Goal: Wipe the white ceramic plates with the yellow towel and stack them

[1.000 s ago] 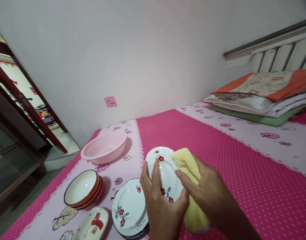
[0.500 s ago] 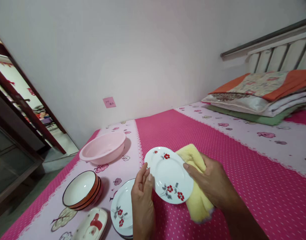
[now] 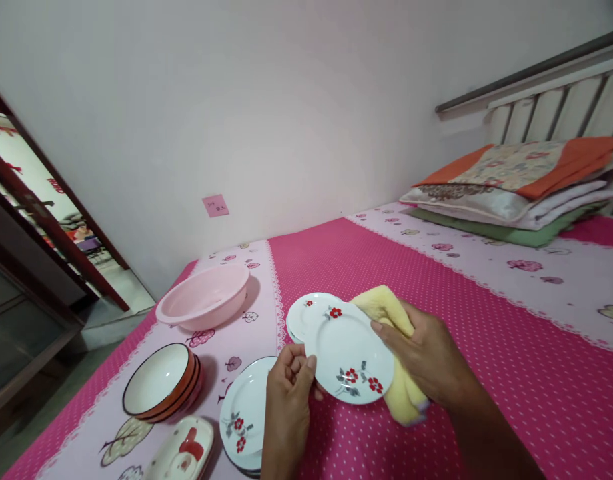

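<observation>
A white plate (image 3: 353, 350) with red flowers and grey leaves is held tilted, its face toward me. On its left rim, my left hand (image 3: 292, 390) is closed in a pinch between thumb and fingers. My right hand (image 3: 426, 350) grips the plate's right edge, thumb on the front, with a yellow cloth (image 3: 386, 310) bunched in the same hand behind it. Another flowered white plate (image 3: 305, 315) sits on the bed just beyond, partly covered by the held one. Left of my left hand lies a stack of dark-rimmed flowered plates (image 3: 246, 413), partly hidden by my wrist.
Stacked orange-sided bowls (image 3: 161, 383) and a patterned dish (image 3: 186, 450) stand at the lower left. Behind them is a pink basin (image 3: 206, 297). Folded bedding (image 3: 511, 190) lies at the far right on the pink bedspread (image 3: 326, 253), with a wall behind.
The held plate has moved slightly right, uncovering more of the plate beyond it. My left fingers have closed on its rim. The view has shifted slightly.
</observation>
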A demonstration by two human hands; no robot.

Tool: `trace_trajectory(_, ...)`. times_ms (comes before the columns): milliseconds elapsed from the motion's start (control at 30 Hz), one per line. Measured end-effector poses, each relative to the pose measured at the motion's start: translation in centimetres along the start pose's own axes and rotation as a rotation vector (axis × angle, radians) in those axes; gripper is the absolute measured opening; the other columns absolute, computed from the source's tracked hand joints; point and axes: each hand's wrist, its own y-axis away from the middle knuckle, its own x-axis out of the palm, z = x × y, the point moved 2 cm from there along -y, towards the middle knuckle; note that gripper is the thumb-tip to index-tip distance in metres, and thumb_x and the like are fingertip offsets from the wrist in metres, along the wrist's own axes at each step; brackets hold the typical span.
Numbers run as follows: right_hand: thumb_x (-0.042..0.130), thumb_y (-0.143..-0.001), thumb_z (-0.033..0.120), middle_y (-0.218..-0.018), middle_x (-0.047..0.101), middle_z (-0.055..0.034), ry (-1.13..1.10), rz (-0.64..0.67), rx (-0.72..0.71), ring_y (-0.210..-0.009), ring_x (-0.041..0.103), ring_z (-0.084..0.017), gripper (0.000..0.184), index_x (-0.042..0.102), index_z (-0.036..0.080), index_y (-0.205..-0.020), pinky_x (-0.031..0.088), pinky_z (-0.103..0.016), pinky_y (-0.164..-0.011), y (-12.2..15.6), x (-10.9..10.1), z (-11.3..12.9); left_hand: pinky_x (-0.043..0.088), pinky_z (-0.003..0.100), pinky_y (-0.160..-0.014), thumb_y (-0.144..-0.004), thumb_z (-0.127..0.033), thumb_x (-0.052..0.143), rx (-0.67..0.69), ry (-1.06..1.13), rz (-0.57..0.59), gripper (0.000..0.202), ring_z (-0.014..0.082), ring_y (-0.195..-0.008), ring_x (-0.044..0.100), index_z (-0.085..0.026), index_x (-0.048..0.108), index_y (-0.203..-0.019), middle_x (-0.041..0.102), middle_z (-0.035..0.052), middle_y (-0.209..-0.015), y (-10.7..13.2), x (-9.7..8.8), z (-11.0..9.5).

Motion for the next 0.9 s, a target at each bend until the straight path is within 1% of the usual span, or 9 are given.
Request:
trace_trajectory(267,0.058,-0.089,0.038,-0.081,0.075,-0.0037,0.036,-0.016,-0.045,-0.068,0.068,-0.020,0.028,0.068,0.017,-0.104,0.051,-0.027,-0.056,0.3,0.0,0.6,0.039,0.017,-0.050,-0.079,-0.047,0.080,0.003,0.019,-0.035,0.034,0.0070,-0.052,0.047,-0.018,0.065,-0.089,0.058,-0.0064,-0.062,0.1,-0.3,0.1)
trace_trajectory(367,0.060,-0.089,0.038,-0.081,0.074,-0.0034,-0.025,-0.001,-0.039,-0.068,0.068,-0.020,0.027,0.068,0.017,-0.103,0.052,-0.027,-0.056,0.4,0.1,0.6,0.043,0.017,-0.053,-0.081,-0.041,0.080,-0.043,0.147,-0.023,0.027,0.0073,-0.054,0.051,-0.019,0.068,-0.092,0.061,-0.0059,-0.063,0.2,0.2,0.0)
trace_trajectory(400,0.061,-0.089,0.038,-0.081,0.074,-0.0033,-0.064,0.011,-0.031,-0.067,0.068,-0.020,0.027,0.067,0.017,-0.104,0.052,-0.027,-0.056,0.4,0.1,0.6,0.047,0.018,-0.058,-0.083,-0.040,0.079,-0.066,0.230,-0.030,0.025,0.0090,-0.059,0.057,-0.020,0.070,-0.096,0.067,-0.0036,-0.069,0.4,0.6,-0.2)
trace_trajectory(467,0.062,-0.088,0.040,-0.080,0.074,-0.0030,-0.151,0.044,-0.004,-0.067,0.068,-0.020,0.029,0.066,0.016,-0.105,0.052,-0.026,-0.054,0.5,0.3,0.7,0.055,0.025,-0.078,-0.089,-0.039,0.073,-0.126,0.436,-0.071,0.027,0.0159,-0.081,0.070,-0.020,0.074,-0.107,0.077,0.0043,-0.094,0.6,1.5,-0.5)
trace_trajectory(533,0.063,-0.088,0.041,-0.079,0.073,-0.0029,-0.205,0.066,0.014,-0.067,0.069,-0.020,0.030,0.066,0.016,-0.104,0.052,-0.026,-0.053,0.6,0.7,0.8,0.053,0.034,-0.099,-0.095,-0.042,0.064,-0.191,0.630,-0.099,0.033,0.0230,-0.106,0.071,-0.020,0.074,-0.118,0.077,0.0096,-0.118,0.9,2.5,-0.6)
trace_trajectory(633,0.062,-0.088,0.039,-0.080,0.073,-0.0029,-0.186,0.070,-0.002,-0.069,0.069,-0.020,0.029,0.067,0.016,-0.105,0.052,-0.027,-0.055,0.8,1.2,1.2,0.043,0.042,-0.114,-0.097,-0.052,0.056,-0.229,0.839,-0.009,0.043,0.0274,-0.124,0.064,-0.023,0.073,-0.124,0.072,0.0089,-0.131,1.1,3.2,-0.3)
trace_trajectory(733,0.060,-0.089,0.038,-0.082,0.074,-0.0032,-0.117,0.056,-0.026,-0.071,0.068,-0.021,0.030,0.067,0.016,-0.109,0.052,-0.028,-0.058,0.9,1.5,1.4,0.035,0.047,-0.120,-0.095,-0.063,0.053,-0.242,0.984,0.150,0.051,0.0304,-0.129,0.062,-0.026,0.075,-0.123,0.071,0.0079,-0.132,0.9,3.0,0.3)
trace_trajectory(833,0.056,-0.090,0.037,-0.086,0.074,-0.0049,0.027,0.016,-0.057,-0.076,0.069,-0.022,0.027,0.066,0.018,-0.107,0.051,-0.030,-0.063,0.8,1.6,1.4,0.028,0.048,-0.123,-0.097,-0.061,0.049,-0.260,1.064,0.285,0.053,0.0312,-0.131,0.059,-0.023,0.074,-0.125,0.068,0.0096,-0.136,0.7,2.7,0.6)
trace_trajectory(900,0.055,-0.090,0.037,-0.088,0.073,-0.0063,0.151,-0.026,-0.076,-0.078,0.068,-0.023,0.025,0.066,0.018,-0.104,0.050,-0.032,-0.066,0.8,1.7,1.3,0.026,0.048,-0.124,-0.099,-0.058,0.047,-0.264,1.085,0.331,0.052,0.0305,-0.133,0.058,-0.022,0.072,-0.127,0.065,0.0097,-0.139,0.6,2.7,0.5)
